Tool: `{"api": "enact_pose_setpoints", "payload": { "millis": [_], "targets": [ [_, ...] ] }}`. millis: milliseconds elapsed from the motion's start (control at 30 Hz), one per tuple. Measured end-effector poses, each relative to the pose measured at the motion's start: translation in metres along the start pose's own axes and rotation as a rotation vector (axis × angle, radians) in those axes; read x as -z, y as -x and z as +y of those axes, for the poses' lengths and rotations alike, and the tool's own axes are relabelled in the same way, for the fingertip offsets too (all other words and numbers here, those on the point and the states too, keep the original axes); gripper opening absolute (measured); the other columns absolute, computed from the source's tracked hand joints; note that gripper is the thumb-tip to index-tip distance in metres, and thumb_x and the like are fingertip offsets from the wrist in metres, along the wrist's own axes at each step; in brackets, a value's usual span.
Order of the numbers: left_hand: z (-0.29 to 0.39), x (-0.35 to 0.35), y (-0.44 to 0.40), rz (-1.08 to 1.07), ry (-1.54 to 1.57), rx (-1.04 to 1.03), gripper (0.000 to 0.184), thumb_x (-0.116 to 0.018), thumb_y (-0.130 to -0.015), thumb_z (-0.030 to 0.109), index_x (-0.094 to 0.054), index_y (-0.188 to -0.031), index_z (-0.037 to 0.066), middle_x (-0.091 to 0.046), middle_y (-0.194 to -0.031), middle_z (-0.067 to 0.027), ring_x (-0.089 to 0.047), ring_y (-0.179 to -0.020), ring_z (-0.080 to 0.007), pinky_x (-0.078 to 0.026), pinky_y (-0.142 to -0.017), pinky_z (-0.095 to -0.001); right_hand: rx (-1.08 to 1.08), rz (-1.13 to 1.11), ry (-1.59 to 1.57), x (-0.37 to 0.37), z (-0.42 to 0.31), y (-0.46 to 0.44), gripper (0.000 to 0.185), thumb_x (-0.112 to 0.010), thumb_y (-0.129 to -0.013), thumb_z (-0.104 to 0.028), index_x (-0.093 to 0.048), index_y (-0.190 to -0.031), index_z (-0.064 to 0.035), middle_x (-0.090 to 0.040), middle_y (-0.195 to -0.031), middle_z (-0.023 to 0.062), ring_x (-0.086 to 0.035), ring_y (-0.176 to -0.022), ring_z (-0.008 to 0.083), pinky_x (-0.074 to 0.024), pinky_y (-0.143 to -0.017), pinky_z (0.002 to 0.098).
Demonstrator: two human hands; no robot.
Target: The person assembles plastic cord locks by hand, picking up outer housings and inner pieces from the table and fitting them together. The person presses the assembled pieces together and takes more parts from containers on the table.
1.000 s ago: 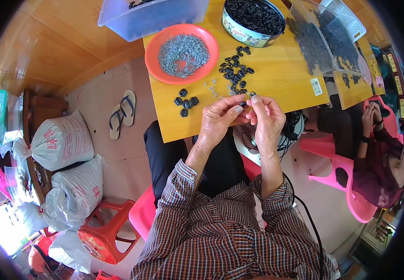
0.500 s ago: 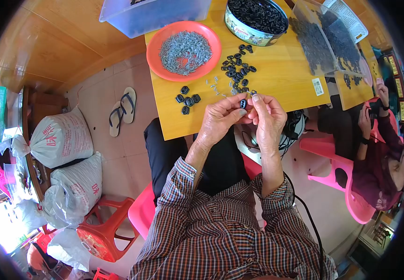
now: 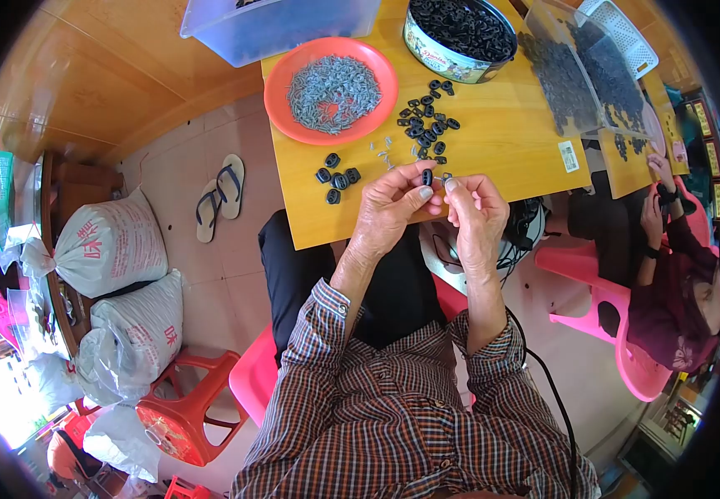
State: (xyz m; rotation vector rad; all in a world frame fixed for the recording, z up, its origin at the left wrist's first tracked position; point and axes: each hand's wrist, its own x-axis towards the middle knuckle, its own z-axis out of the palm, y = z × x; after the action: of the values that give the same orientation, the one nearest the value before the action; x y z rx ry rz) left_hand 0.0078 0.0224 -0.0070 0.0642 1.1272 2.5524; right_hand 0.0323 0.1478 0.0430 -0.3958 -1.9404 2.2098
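Note:
My left hand (image 3: pixel 387 209) pinches a small black oval piece (image 3: pixel 427 177) between thumb and finger, just past the table's front edge. Close beside it, my right hand (image 3: pixel 476 209) is closed, thumb against finger, on a small dark piece (image 3: pixel 447 177) too small to make out well. Several black pieces (image 3: pixel 333 196) lie in a group at the table's left. Loose black parts (image 3: pixel 429 133) and small grey pins (image 3: pixel 387 156) are scattered behind my hands. An orange-red plate (image 3: pixel 279 116) holds many grey pins (image 3: pixel 333 83).
A round tin (image 3: pixel 439 60) of black parts and a clear plastic bin (image 3: pixel 273 37) stand at the back of the wooden table (image 3: pixel 510 162). Clear trays (image 3: pixel 555 79) of dark parts are at the right. Another person (image 3: pixel 668 283) sits at the right. Slippers (image 3: pixel 229 185) lie on the floor.
The black piece in my left hand has risen slightly and turned more upright. My hands have moved a little apart. At the right, the other person's hand has moved up toward the trays.

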Motion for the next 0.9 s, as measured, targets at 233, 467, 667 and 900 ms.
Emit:
{"api": "enact_pose_setpoints", "payload": {
  "millis": [233, 467, 667, 900],
  "targets": [
    [-0.0004, 0.0007, 0.0001, -0.008, 0.042, -0.017, 0.036, -0.055, -0.089, -0.006, -0.056, -0.124, 0.004, -0.063, -0.092, -0.0050, -0.064, -0.080, -0.0126, -0.057, -0.076, -0.0281, -0.009, 0.004, 0.041, -0.0046, -0.0043, 0.0005, 0.013, -0.064, -0.086, -0.013, -0.059, -0.080, -0.0027, -0.057, -0.069, -0.0006, -0.042, -0.053, 0.0020, -0.0316, -0.048, 0.0172],
    [-0.0001, -0.0001, 0.0004, 0.000, 0.050, -0.025, 0.036, -0.055, -0.089, -0.006, -0.056, -0.123, 0.003, -0.063, -0.092, -0.0049, -0.064, -0.080, -0.0128, -0.057, -0.076, -0.0282, -0.007, 0.000, 0.056, -0.0045, -0.0038, -0.0001, 0.012, -0.064, -0.086, -0.012, -0.060, -0.079, -0.0020, -0.057, -0.069, -0.0002, -0.043, -0.053, 0.0021, -0.0322, -0.048, 0.0173],
    [0.0001, -0.0008, -0.0008, 0.011, 0.020, -0.035, 0.036, -0.056, -0.089, -0.005, -0.056, -0.124, 0.003, -0.063, -0.091, -0.0049, -0.064, -0.080, -0.0125, -0.057, -0.076, -0.0281, -0.002, 0.005, 0.066, -0.0042, -0.0027, 0.0000, 0.012, -0.063, -0.086, -0.012, -0.060, -0.080, -0.0021, -0.057, -0.069, -0.0005, -0.043, -0.054, 0.0021, -0.0326, -0.049, 0.0172],
    [0.0000, -0.0004, -0.0004, 0.007, 0.019, -0.033, 0.036, -0.056, -0.089, -0.005, -0.056, -0.124, 0.004, -0.063, -0.091, -0.0049, -0.064, -0.080, -0.0122, -0.057, -0.076, -0.0274, -0.028, -0.035, 0.051, -0.0008, -0.0018, -0.0015, 0.010, -0.064, -0.087, -0.008, -0.059, -0.083, -0.0013, -0.062, -0.071, 0.0015, -0.054, -0.059, 0.0033, -0.0392, -0.051, 0.0174]
  ]
}}
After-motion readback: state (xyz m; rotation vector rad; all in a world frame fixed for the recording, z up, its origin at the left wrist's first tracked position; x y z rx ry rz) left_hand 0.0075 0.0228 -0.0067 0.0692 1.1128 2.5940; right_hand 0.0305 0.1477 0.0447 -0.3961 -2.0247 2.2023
